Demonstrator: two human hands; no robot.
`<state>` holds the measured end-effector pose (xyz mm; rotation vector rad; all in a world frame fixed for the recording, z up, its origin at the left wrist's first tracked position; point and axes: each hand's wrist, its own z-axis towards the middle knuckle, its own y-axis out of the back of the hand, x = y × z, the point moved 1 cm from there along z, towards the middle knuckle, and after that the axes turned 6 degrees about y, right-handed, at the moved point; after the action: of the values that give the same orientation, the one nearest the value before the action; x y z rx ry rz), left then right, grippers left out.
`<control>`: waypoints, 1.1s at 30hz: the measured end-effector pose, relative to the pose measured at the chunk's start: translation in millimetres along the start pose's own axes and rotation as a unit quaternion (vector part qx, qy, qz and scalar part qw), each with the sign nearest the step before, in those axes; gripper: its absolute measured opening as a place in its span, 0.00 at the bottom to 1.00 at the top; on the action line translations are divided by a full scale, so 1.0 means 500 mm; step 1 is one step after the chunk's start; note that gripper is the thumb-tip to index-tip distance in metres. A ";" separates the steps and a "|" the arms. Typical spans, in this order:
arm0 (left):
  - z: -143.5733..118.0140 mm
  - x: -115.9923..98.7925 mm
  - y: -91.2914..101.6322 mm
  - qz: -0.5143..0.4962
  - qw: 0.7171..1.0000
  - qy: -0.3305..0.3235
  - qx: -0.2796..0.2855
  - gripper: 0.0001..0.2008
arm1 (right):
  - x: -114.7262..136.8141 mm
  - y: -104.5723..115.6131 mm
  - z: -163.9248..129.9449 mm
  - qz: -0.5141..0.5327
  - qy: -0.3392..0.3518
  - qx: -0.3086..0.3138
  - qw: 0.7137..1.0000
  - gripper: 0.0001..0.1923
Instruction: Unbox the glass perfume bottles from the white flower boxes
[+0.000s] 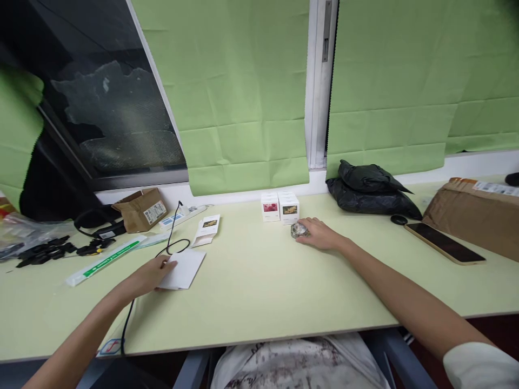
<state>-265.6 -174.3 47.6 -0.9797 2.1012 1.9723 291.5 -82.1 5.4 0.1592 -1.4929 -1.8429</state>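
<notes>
My left hand [152, 274] rests on the light green table [259, 292] and holds the left edge of a flat white card or folded box [184, 268]. My right hand [320, 233] reaches far forward and closes around a small shiny, glassy object [299, 230]. That object sits just in front of two small white boxes [279, 206] with pictures on their fronts, which stand side by side by the window sill. A flattened white box [208, 228] with a small picture lies beyond my left hand.
A black cable [172, 246] runs across the table past my left hand and over the front edge. Black bags [371, 189], a phone [444, 243] and a brown parcel [472, 213] lie to the right. A paper bag [141, 209], black clips [48, 249] and a long white packet [105, 260] lie left.
</notes>
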 end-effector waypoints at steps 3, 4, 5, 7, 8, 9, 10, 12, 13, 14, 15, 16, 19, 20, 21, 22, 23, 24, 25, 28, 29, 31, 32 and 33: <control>-0.009 0.025 0.007 0.093 0.993 0.003 -0.073 0.29 | 0.001 0.001 -0.001 -0.001 -0.001 0.001 1.000 0.33; -0.014 0.025 0.008 0.125 0.987 -0.001 -0.097 0.28 | 0.002 0.001 -0.002 0.001 -0.001 0.001 1.000 0.33; -0.021 0.023 0.008 0.156 0.981 -0.007 -0.114 0.27 | 0.002 0.002 -0.002 0.002 -0.001 0.001 1.000 0.33; -0.036 0.012 0.006 0.215 0.968 -0.016 -0.131 0.26 | 0.003 0.003 -0.002 0.002 -0.002 0.003 1.000 0.32; -0.045 0.003 0.005 0.245 0.960 -0.019 -0.133 0.25 | 0.002 0.003 -0.002 0.001 -0.002 0.004 1.000 0.32; -0.054 -0.009 0.003 0.272 0.952 -0.024 -0.135 0.24 | 0.002 0.003 -0.002 0.001 -0.003 0.005 1.000 0.32; -0.064 -0.024 0.001 0.298 0.943 -0.029 -0.144 0.24 | 0.001 0.002 -0.002 0.001 -0.004 0.006 1.000 0.32; -0.084 -0.066 -0.006 0.339 0.918 -0.042 -0.200 0.24 | -0.001 0.002 0.000 0.001 -0.005 0.009 1.000 0.34; -0.093 -0.094 -0.013 0.338 0.908 -0.075 -0.234 0.25 | -0.002 0.002 0.000 -0.003 -0.008 0.011 1.000 0.35; -0.102 -0.125 -0.023 0.313 0.907 -0.123 -0.252 0.26 | -0.005 0.003 0.001 -0.011 -0.014 0.012 1.000 0.36; -0.110 -0.158 -0.038 0.266 0.917 -0.171 -0.244 0.25 | -0.007 0.004 0.002 -0.021 -0.021 0.015 0.999 0.36; -0.116 -0.193 -0.056 0.202 0.930 -0.216 -0.219 0.23 | -0.010 0.006 0.002 -0.032 -0.028 0.019 0.999 0.35; -0.124 -0.292 -0.128 0.058 0.942 -0.314 -0.099 0.21 | -0.022 0.014 0.001 -0.046 -0.040 0.039 0.997 0.30; -0.124 -0.321 -0.154 0.037 0.939 -0.334 -0.067 0.20 | -0.027 0.017 0.000 -0.043 -0.040 0.044 0.997 0.28; -0.122 -0.345 -0.180 0.020 0.936 -0.349 -0.043 0.20 | -0.032 0.020 -0.001 -0.039 -0.041 0.047 0.997 0.25; -0.118 -0.366 -0.205 0.008 0.932 -0.363 -0.019 0.20 | -0.037 0.023 -0.002 -0.036 -0.044 0.047 0.997 0.22; -0.114 -0.382 -0.228 -0.002 0.927 -0.374 -0.001 0.20 | -0.042 0.027 -0.003 -0.035 -0.047 0.048 0.997 0.19; -0.109 -0.394 -0.249 -0.012 0.924 -0.382 0.013 0.19 | -0.046 0.030 -0.004 -0.034 -0.048 0.050 0.997 0.16; -0.104 -0.402 -0.267 -0.021 0.921 -0.388 0.027 0.19 | -0.050 0.033 -0.005 -0.033 -0.046 0.054 0.997 0.13; -0.093 -0.406 -0.305 -0.062 0.916 -0.394 0.040 0.18 | -0.053 0.043 -0.007 -0.027 -0.044 0.061 0.997 0.09; -0.091 -0.405 -0.313 -0.075 0.914 -0.397 0.040 0.18 | -0.051 0.047 -0.007 -0.024 -0.049 0.059 0.997 0.09; -0.089 -0.401 -0.325 -0.095 0.910 -0.401 0.041 0.19 | -0.042 0.056 -0.005 -0.020 -0.059 0.045 0.997 0.09; -0.089 -0.400 -0.329 -0.102 0.909 -0.402 0.043 0.20 | -0.034 0.060 -0.004 -0.016 -0.058 0.033 0.998 0.10; -0.090 -0.400 -0.332 -0.109 0.909 -0.401 0.045 0.21 | -0.025 0.063 -0.002 -0.010 -0.053 0.018 0.998 0.11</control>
<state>-8.2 -132.3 8.3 -0.2670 1.5163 1.7177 315.5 -76.5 28.8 0.0947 -1.6028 -1.8655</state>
